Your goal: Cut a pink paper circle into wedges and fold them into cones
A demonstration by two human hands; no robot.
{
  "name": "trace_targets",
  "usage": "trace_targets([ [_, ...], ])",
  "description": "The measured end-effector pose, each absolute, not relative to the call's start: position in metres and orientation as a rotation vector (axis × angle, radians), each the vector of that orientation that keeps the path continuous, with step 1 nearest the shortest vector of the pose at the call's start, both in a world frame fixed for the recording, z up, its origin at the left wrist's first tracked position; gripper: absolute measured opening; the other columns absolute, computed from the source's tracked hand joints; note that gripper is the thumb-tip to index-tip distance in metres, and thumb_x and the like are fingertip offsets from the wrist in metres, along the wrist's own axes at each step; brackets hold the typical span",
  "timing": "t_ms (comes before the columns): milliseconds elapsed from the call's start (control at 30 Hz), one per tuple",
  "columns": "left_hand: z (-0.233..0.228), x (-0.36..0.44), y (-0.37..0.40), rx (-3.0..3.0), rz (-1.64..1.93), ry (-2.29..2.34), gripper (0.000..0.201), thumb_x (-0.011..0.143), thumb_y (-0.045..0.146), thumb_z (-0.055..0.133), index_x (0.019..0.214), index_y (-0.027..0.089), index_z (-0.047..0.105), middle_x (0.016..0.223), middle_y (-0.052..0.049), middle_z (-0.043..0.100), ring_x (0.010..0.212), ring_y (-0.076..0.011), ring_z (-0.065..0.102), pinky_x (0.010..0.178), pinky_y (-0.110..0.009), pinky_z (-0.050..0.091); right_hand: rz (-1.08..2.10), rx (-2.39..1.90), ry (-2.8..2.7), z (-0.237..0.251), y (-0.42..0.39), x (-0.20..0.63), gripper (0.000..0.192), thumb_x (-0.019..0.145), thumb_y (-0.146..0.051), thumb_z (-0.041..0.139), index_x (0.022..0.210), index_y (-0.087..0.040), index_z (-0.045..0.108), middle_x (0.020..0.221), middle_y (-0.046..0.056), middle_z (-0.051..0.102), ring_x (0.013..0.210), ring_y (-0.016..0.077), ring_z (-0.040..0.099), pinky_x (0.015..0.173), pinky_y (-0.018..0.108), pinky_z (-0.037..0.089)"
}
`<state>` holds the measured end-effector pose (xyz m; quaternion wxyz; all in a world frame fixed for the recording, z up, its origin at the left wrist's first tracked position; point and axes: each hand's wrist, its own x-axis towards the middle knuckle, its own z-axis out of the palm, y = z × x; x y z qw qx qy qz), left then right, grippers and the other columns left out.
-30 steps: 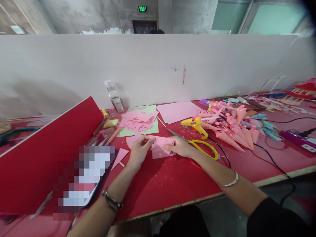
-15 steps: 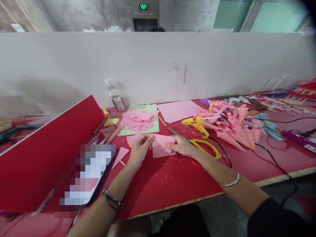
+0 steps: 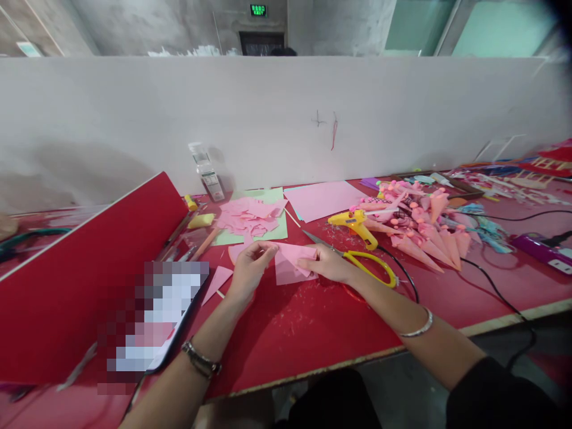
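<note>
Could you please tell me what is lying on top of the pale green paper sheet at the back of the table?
A loose heap of pink paper scraps lies on the pale green paper sheet. The green surface beneath the heap is covered.

Craft workshop: long red work table (image 3: pixel 313 333) with white partition (image 3: pixel 286 113), yellow glue gun (image 3: pixel 355 224), scissors (image 3: pixel 361 262), pink paper scraps (image 3: pixel 250 215), heap of finished paper cones (image 3: pixel 415 229); bare concrete walls behind
</note>
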<state>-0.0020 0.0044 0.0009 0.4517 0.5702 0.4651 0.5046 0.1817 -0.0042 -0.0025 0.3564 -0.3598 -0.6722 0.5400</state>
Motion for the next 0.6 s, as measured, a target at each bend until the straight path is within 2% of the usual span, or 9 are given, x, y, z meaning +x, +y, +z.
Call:
trace_targets([
  [267, 0.0033, -0.0019, 0.0035, 1.411, 1.268, 1.142, 0.020, 0.069, 0.036, 0.060, 0.069, 0.017, 0.055, 0.050, 0.007, 0.042, 0.044, -0.0061, 0.034, 0.043, -0.019, 0.025, 1.329, -0.947, -1.772, -0.0079, -0.0015, 0.1832, 0.019, 0.075, -0.030, 0.054, 0.075, -0.012, 0.060, 0.066, 0.001, 0.058, 0.061, 0.0101, 0.050, 0.058, 0.022, 0.041],
  [600, 0.0060, -0.0017, 0.0030, 1.427, 1.269, 1.115, 0.019, 0.071, 0.034, 0.059, 0.066, 0.017, 0.052, 0.049, 0.007, 0.037, 0.043, -0.0055, 0.032, 0.042, -0.019, 0.026, 1.331, -0.962, -1.774, -0.0066, -0.0021, 0.1831, 0.020, 0.075, -0.032, 0.054, 0.073, -0.013, 0.061, 0.065, 0.002, 0.058, 0.059, 0.0102, 0.050, 0.056, 0.022, 0.041],
])
